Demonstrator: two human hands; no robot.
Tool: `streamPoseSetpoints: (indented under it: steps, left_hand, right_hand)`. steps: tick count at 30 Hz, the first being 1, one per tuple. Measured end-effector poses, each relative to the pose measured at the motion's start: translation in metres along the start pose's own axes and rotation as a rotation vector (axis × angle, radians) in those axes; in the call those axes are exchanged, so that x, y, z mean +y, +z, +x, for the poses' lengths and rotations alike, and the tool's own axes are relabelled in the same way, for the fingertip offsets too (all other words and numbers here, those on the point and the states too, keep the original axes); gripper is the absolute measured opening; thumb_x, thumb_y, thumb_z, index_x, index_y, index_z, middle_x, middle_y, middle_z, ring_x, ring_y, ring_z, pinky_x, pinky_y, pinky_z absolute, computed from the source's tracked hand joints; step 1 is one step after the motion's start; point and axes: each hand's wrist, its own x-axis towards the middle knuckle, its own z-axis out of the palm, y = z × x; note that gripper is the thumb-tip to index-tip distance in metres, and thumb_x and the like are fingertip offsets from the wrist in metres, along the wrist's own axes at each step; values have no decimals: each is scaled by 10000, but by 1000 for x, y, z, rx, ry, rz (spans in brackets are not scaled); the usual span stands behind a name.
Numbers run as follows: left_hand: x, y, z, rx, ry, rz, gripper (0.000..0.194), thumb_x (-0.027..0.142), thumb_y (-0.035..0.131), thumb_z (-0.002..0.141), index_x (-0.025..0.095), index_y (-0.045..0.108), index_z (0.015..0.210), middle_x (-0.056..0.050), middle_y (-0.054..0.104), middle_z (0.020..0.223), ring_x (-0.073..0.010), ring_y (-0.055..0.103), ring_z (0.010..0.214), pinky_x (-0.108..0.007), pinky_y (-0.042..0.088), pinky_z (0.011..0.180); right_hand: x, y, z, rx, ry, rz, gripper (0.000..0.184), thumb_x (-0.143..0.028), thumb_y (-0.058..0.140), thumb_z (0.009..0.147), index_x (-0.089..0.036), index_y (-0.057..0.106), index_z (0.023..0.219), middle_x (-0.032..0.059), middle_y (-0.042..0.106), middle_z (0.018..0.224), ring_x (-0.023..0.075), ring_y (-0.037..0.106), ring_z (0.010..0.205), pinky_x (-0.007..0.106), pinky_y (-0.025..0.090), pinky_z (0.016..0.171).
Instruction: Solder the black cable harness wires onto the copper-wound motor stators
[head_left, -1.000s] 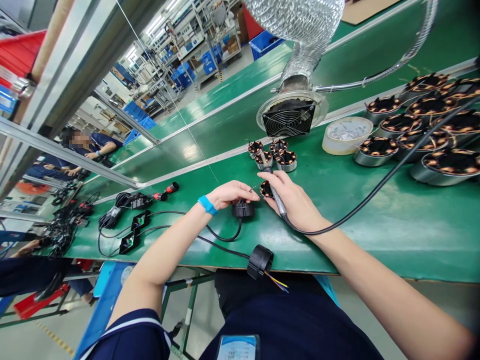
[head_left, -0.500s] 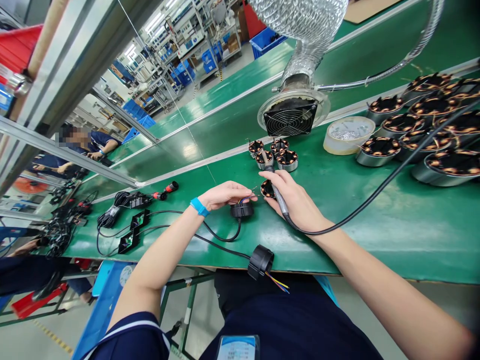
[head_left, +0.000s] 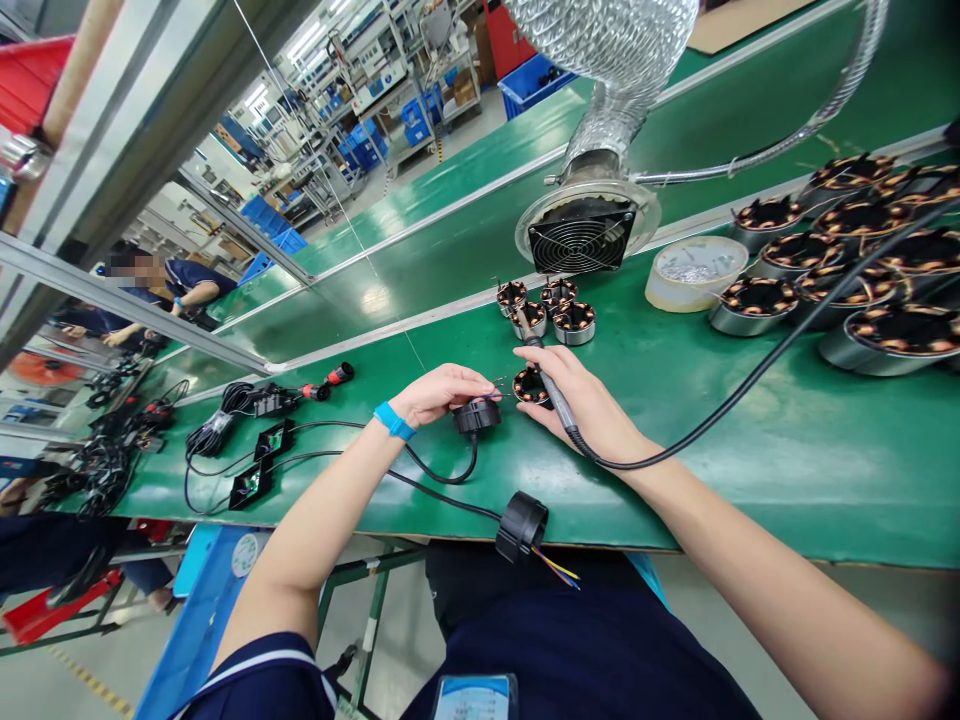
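Observation:
My left hand (head_left: 444,392) is closed in a pinch on thin wires that rise from a round black cap (head_left: 478,415) on the green bench. In my right hand (head_left: 589,400) is a soldering iron (head_left: 553,388), its tip end pointing up and away and its cord running over my forearm. The fingers of that hand also rest by a small stator (head_left: 528,386) with copper windings, partly hidden by the hand. Wire ends lie in the gap between cap and stator. A second black cap (head_left: 520,525) with coloured wires sits at the bench's front edge.
Several small stators (head_left: 575,322) stand behind my right hand, below a fume extractor fan (head_left: 577,240). A tape roll (head_left: 696,272) and several larger stators (head_left: 754,305) are at right. Left lie black boxes (head_left: 251,483) and bundled cables (head_left: 208,432). A co-worker (head_left: 187,280) sits far left.
My left hand has shifted slightly left with the wires and black cap, widening the gap to the stator. My right hand has barely moved, still holding the iron.

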Motion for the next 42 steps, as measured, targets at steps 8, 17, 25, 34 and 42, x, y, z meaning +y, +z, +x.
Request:
streamPoseSetpoints:
  steps: [8,17,25,34,42]
  left_hand:
    - [18,-43,9,122,30,81,316,344,904,592,115,782,773,-86,760,849,-125,638,722,-222,464,657]
    - [28,-99,23,643,260,302,681,346,746,856,122,498,1449,-20,656,845,-87,512,638,-219,396,613]
    - [-25,-62,3,1024,441,734,722,139,704,808,109,449,1483,-159,595,1251,-184,602,835,-397,502,934]
    - [-32,59,-97,182,603,744,398,327,362,1068,216,730,966,-55,698,946,-160,636,873,-277,480,807]
    - [-49,119,-109,-205,1014,1491,293,210,535,999,169,651,733,-78,573,846,-201,519,785,-362,342,629]
  right_hand:
    - [-5,-7,7,146,-36,-191,409,-325,575,1005,-237,515,1400,117,603,1167,287,651,1000,430,578,864]
    - [24,-18,17,255,10,-440,483,-217,503,970,-198,493,1452,177,569,1265,358,593,1133,531,536,963]
    - [32,-16,20,155,42,-443,519,-177,472,938,-219,479,1455,180,552,1316,372,558,1220,568,497,1016]
    - [27,-18,18,162,168,-504,507,-222,482,960,-218,417,1463,168,511,1310,356,544,1240,562,475,1013]
    - [13,-18,5,161,177,-393,473,-216,502,989,-193,408,1452,185,483,1332,271,592,1081,461,518,975]
